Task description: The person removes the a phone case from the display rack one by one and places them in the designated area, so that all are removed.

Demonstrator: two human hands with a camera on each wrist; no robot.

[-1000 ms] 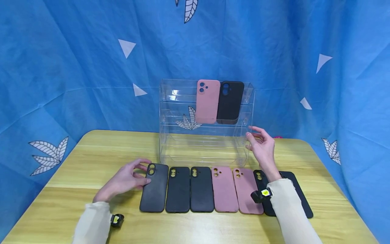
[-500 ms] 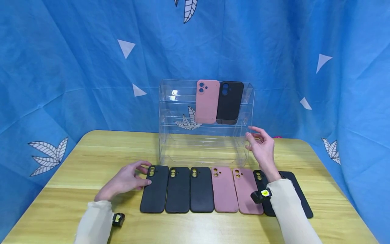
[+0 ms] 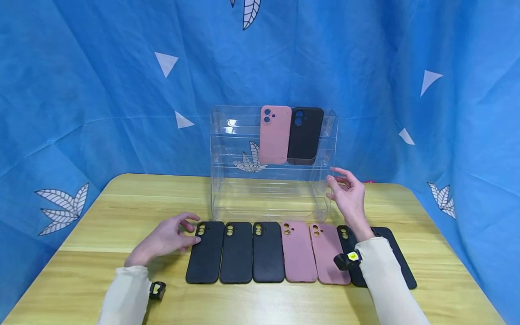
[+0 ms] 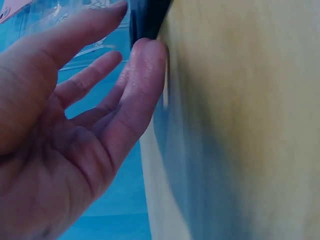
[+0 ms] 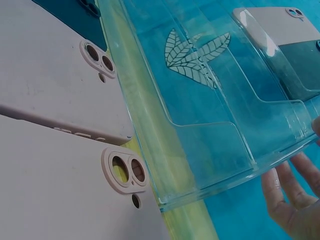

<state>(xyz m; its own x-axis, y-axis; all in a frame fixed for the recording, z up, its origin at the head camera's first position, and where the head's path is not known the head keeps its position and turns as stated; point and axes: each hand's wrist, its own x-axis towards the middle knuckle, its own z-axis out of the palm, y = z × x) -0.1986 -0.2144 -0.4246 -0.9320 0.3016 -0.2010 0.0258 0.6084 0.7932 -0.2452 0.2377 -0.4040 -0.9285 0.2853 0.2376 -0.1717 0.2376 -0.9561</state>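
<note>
My left hand is at the left edge of the leftmost black phone case, which lies flat on the table; its thumb overlaps the edge and another fingertip is at the upper corner. From the left wrist view, fairly straight fingers meet a dark edge of that case. My right hand holds the right side of a clear tiered display rack, thumb and fingers around its edge in the right wrist view. A pink case and a black case stand in the rack's upper tier.
Along the rack's front lie two more black cases, two pink cases and further black cases partly under the right forearm. The wooden table backs onto a blue curtain.
The leftmost black case was slightly tilted a second ago and has come down flat. My left hand has shifted only a little; the right hand stays at the rack.
</note>
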